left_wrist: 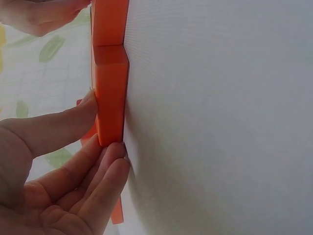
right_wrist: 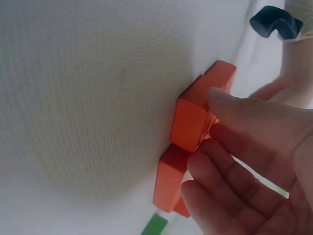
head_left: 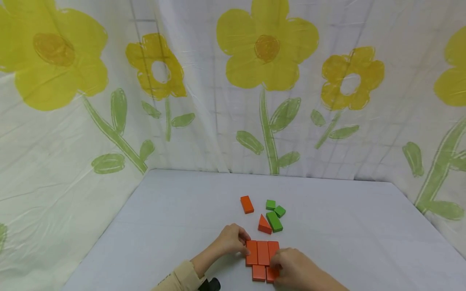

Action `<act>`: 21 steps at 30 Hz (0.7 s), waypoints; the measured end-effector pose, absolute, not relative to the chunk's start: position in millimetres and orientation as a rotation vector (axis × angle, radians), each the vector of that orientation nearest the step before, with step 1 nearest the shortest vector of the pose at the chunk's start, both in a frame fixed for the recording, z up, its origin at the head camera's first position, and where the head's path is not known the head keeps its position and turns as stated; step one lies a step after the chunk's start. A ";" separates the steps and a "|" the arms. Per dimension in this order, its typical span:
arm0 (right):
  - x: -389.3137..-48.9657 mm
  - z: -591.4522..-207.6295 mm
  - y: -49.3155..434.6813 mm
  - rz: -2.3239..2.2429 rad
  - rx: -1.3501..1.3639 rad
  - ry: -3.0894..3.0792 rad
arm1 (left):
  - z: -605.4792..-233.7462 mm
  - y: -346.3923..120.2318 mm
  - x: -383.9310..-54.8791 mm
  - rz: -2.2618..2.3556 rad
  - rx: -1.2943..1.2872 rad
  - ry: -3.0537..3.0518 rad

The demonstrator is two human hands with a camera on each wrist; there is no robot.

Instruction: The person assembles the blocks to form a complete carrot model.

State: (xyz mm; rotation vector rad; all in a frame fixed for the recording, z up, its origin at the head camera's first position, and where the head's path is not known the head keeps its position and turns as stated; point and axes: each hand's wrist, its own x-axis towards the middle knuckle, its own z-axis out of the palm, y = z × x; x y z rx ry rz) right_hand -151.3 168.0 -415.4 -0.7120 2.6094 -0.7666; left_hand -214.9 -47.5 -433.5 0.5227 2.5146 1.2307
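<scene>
Three upright orange-red rectangular blocks (head_left: pixel 263 253) lie side by side on the table, with two smaller red square blocks (head_left: pixel 259 273) against their near ends. My left hand (head_left: pixel 230 240) holds the leftmost rectangular block (head_left: pixel 251 258), thumb on its top and fingertips at its outer side. At the near right corner, my right hand (head_left: pixel 296 268) pinches the right square block (right_wrist: pixel 190 122) between thumb and fingers. That hand partly covers this block and the right rectangular block (head_left: pixel 274 247) in the head view.
Beyond the group lie a red triangular block (head_left: pixel 264 225), a green rectangular block (head_left: pixel 274 221), two small green blocks (head_left: pixel 270 205) and a separate orange rectangular block (head_left: pixel 247 205). A flowered curtain (head_left: pixel 204 133) hangs behind the white table (head_left: pixel 174 210).
</scene>
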 end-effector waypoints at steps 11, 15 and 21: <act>-155.7 -418.3 165.4 -0.721 -0.863 2.630 | -431.6 -48.7 -212.2 1.249 0.538 2.507; -160.4 -409.9 163.5 -0.690 -0.891 2.656 | -430.1 -48.2 -211.4 1.240 0.529 2.507; -192.2 -388.5 154.8 -0.768 -0.859 2.798 | -428.9 -48.6 -212.4 1.250 0.533 2.502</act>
